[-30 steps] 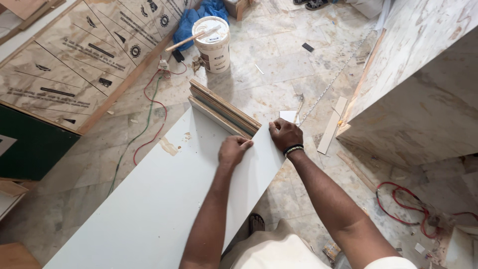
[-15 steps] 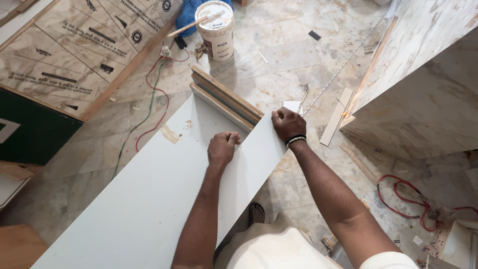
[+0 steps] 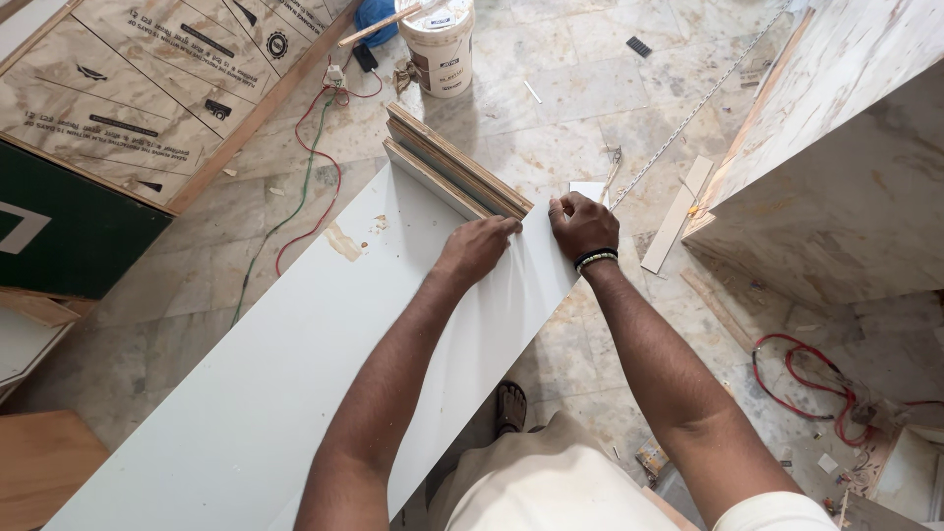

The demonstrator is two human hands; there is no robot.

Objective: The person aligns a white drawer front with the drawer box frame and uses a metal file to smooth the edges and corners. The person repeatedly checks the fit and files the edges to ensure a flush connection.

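Marble floor tiles [image 3: 551,108] spread underfoot, with red and green cables [image 3: 313,167] trailing past a white bucket [image 3: 440,44]. Across it lies a long white laminate board [image 3: 285,364], its far end against a stack of plywood strips [image 3: 457,167]. Left hand [image 3: 479,246] presses flat on the board's far corner, fingers curled at the edge; right hand [image 3: 582,224] clasps that same edge just beside it.
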